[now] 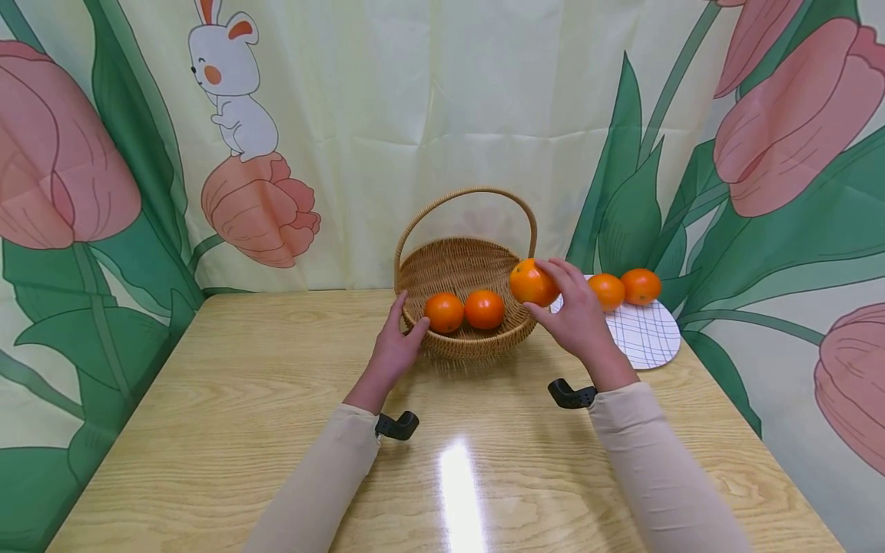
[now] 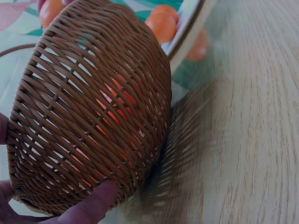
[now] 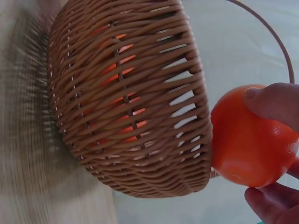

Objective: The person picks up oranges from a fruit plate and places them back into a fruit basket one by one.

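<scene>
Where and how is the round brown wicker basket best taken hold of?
Probably at the crown of its slim, tan, arched handle, from above: the arch rises over the round brown wicker basket, leaving open space beneath to curl around it.

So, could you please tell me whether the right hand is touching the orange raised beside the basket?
Touching: the right hand grips the orange, and the right wrist view shows the thumb pressed against it.

Wrist views close beside the basket (image 2: 91, 105)
</scene>
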`<move>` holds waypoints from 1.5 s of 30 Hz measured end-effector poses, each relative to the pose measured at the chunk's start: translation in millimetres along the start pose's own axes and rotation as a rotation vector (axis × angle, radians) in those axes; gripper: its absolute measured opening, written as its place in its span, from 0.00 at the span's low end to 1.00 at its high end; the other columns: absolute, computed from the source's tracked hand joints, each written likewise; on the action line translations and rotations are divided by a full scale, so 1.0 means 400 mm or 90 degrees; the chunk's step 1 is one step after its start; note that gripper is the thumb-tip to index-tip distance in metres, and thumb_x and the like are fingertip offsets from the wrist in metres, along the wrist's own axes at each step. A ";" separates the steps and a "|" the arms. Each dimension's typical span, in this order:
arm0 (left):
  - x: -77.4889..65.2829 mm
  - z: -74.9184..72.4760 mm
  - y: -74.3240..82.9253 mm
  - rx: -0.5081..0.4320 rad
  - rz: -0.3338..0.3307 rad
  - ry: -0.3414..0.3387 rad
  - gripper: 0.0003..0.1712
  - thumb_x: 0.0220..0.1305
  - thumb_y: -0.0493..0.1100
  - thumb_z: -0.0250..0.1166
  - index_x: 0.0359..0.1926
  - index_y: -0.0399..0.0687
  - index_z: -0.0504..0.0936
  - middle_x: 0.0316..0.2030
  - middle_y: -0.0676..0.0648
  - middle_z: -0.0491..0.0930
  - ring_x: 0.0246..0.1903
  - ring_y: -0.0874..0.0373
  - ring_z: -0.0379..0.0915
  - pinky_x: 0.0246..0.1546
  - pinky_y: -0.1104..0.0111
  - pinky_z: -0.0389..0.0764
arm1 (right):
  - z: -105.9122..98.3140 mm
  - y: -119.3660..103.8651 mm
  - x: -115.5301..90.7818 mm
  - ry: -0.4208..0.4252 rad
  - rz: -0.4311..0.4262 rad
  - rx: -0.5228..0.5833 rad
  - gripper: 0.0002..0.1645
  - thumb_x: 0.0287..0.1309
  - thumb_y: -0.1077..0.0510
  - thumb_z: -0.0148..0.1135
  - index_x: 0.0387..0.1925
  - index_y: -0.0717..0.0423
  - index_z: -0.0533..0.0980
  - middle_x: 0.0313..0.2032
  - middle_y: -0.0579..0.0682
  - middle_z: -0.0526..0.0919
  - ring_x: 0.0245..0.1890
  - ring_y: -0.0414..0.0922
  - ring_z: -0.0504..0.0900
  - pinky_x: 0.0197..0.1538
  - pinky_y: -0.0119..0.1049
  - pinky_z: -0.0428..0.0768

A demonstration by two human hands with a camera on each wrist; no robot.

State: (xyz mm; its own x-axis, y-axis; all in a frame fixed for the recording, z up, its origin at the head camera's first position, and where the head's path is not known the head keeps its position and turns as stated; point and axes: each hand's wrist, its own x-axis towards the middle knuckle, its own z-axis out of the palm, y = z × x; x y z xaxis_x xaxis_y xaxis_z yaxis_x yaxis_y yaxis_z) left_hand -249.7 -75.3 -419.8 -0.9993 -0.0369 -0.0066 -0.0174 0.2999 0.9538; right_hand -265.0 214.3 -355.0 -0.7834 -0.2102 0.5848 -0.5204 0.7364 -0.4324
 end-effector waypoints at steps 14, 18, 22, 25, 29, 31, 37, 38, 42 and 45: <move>0.002 0.003 -0.001 -0.023 -0.008 -0.011 0.42 0.69 0.55 0.57 0.76 0.71 0.45 0.76 0.48 0.47 0.63 0.42 0.69 0.45 0.57 0.84 | 0.030 -0.019 -0.006 -0.054 -0.003 0.038 0.39 0.52 0.54 0.73 0.65 0.47 0.69 0.65 0.58 0.68 0.61 0.61 0.71 0.58 0.61 0.74; 0.001 0.003 -0.001 -0.021 -0.010 -0.011 0.42 0.69 0.54 0.57 0.76 0.71 0.45 0.76 0.47 0.48 0.63 0.42 0.69 0.45 0.57 0.84 | 0.037 -0.022 -0.008 -0.073 -0.001 0.043 0.39 0.52 0.53 0.72 0.65 0.46 0.69 0.67 0.58 0.67 0.62 0.61 0.71 0.58 0.59 0.74; 0.002 0.004 -0.002 -0.024 -0.011 -0.012 0.42 0.69 0.55 0.58 0.76 0.71 0.45 0.76 0.47 0.48 0.63 0.42 0.68 0.45 0.57 0.84 | 0.044 -0.026 -0.009 -0.092 -0.001 0.040 0.38 0.53 0.51 0.72 0.65 0.46 0.69 0.68 0.59 0.67 0.64 0.61 0.70 0.59 0.58 0.75; 0.002 0.004 -0.003 -0.028 -0.011 -0.012 0.42 0.69 0.55 0.58 0.76 0.71 0.45 0.76 0.48 0.47 0.63 0.41 0.68 0.45 0.57 0.84 | 0.051 -0.029 -0.009 -0.104 -0.006 0.045 0.38 0.52 0.51 0.73 0.65 0.46 0.69 0.67 0.59 0.68 0.65 0.60 0.69 0.60 0.58 0.74; 0.001 0.004 -0.003 -0.028 -0.010 -0.012 0.42 0.69 0.55 0.58 0.76 0.70 0.45 0.76 0.45 0.48 0.63 0.42 0.69 0.46 0.56 0.84 | 0.059 -0.034 -0.008 -0.119 -0.008 0.061 0.39 0.51 0.51 0.73 0.65 0.47 0.70 0.67 0.59 0.69 0.65 0.60 0.69 0.60 0.58 0.74; 0.001 0.003 -0.002 -0.025 -0.010 -0.012 0.42 0.69 0.55 0.58 0.76 0.70 0.45 0.75 0.43 0.49 0.63 0.42 0.69 0.47 0.56 0.83 | 0.063 -0.037 -0.008 -0.125 -0.009 0.067 0.39 0.51 0.51 0.74 0.65 0.47 0.70 0.67 0.58 0.69 0.65 0.60 0.70 0.60 0.58 0.74; 0.001 0.002 0.000 -0.012 -0.011 -0.013 0.42 0.69 0.55 0.58 0.76 0.70 0.45 0.76 0.44 0.49 0.62 0.42 0.70 0.48 0.55 0.83 | 0.073 -0.046 -0.008 -0.148 -0.019 0.066 0.39 0.51 0.49 0.73 0.64 0.48 0.70 0.65 0.57 0.71 0.62 0.59 0.72 0.59 0.57 0.76; 0.001 0.002 0.000 -0.009 -0.011 -0.012 0.42 0.69 0.55 0.58 0.76 0.70 0.45 0.76 0.44 0.49 0.62 0.42 0.71 0.48 0.55 0.83 | 0.074 -0.047 -0.008 -0.153 -0.021 0.063 0.39 0.51 0.48 0.73 0.64 0.48 0.70 0.65 0.56 0.71 0.62 0.59 0.73 0.58 0.56 0.76; -0.001 0.002 0.001 0.000 -0.012 -0.009 0.42 0.69 0.56 0.57 0.76 0.71 0.45 0.76 0.46 0.49 0.61 0.42 0.71 0.49 0.55 0.82 | 0.080 -0.044 -0.009 -0.168 -0.021 0.057 0.38 0.51 0.47 0.73 0.64 0.48 0.71 0.64 0.56 0.72 0.60 0.58 0.74 0.57 0.55 0.78; -0.001 0.003 0.001 -0.004 -0.011 -0.007 0.42 0.69 0.56 0.57 0.76 0.71 0.45 0.76 0.46 0.49 0.61 0.42 0.71 0.49 0.54 0.82 | 0.082 -0.042 -0.009 -0.179 -0.018 0.056 0.38 0.51 0.45 0.72 0.64 0.47 0.71 0.63 0.55 0.73 0.59 0.57 0.75 0.56 0.53 0.78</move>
State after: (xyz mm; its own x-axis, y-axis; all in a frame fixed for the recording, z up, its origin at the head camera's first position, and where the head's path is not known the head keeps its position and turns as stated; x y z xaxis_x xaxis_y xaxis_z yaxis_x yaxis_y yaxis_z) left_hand -249.2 -74.2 -419.9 -0.9991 -0.0319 -0.0271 -0.0352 0.2930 0.9555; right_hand -264.6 181.6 -372.2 -0.8252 -0.4087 0.3899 -0.5612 0.6715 -0.4839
